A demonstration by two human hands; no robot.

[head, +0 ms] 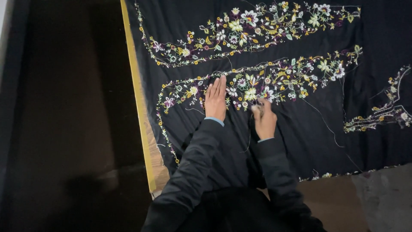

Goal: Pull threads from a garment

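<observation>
A black fabric (300,129) with bands of colourful floral embroidery (266,81) is stretched flat in front of me. My left hand (216,101) lies flat on it, fingers together, pressing the cloth beside the lower flower band. My right hand (264,118) is curled just to the right, fingertips pinched at the embroidery's edge, apparently on a small needle with a thin thread (248,141) trailing down; the needle itself is too small to make out. Both arms wear dark sleeves with a light blue cuff showing.
A yellow-wrapped frame bar (136,90) runs along the fabric's left edge. Another embroidered band (249,25) lies farther up, and a partial motif (386,107) sits at the right. Dark floor lies to the left; bare ground shows at bottom right.
</observation>
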